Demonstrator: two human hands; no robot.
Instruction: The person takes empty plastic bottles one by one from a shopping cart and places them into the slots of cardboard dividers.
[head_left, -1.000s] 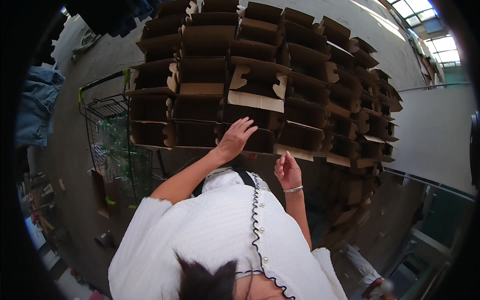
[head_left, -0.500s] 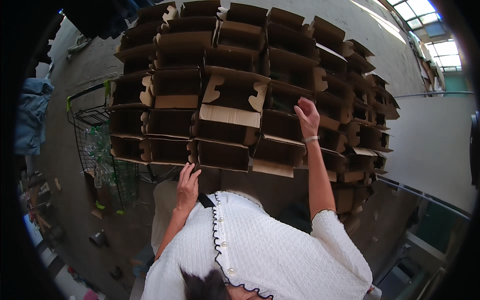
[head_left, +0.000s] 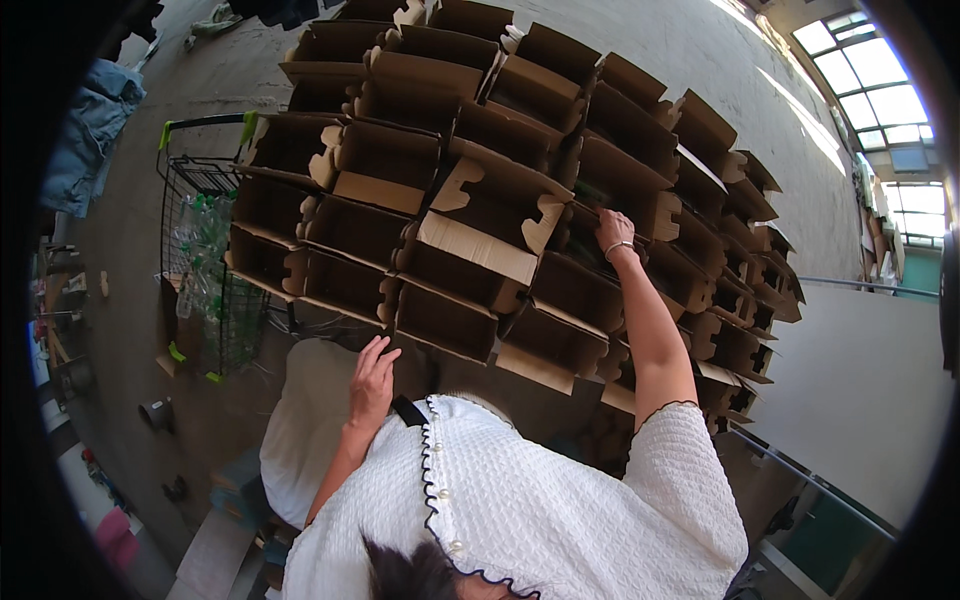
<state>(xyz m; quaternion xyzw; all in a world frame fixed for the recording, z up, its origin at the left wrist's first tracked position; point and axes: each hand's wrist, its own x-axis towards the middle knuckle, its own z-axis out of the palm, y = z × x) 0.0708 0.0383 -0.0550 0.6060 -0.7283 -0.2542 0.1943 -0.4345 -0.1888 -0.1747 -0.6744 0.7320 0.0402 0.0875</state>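
Clutter along the far left edge is too small and bent by the lens to name, apart from a blue cloth (head_left: 88,130) lying on the floor. Next comes a black wire cart (head_left: 205,290) with green-capped plastic bottles (head_left: 205,255) packed inside; its right side is cut off by the boxes. Open brown cardboard boxes (head_left: 480,215) stand stacked in rows across the middle. The left hand (head_left: 372,372) rests flat, fingers spread and holding nothing, on a pale sack (head_left: 310,420) just below the stack. The right hand (head_left: 614,232) reaches up into a box in the stack's right half; its fingertips are hidden behind the flap, so I cannot tell whether it grips anything. A white knitted top (head_left: 540,500) fills the lower edge.
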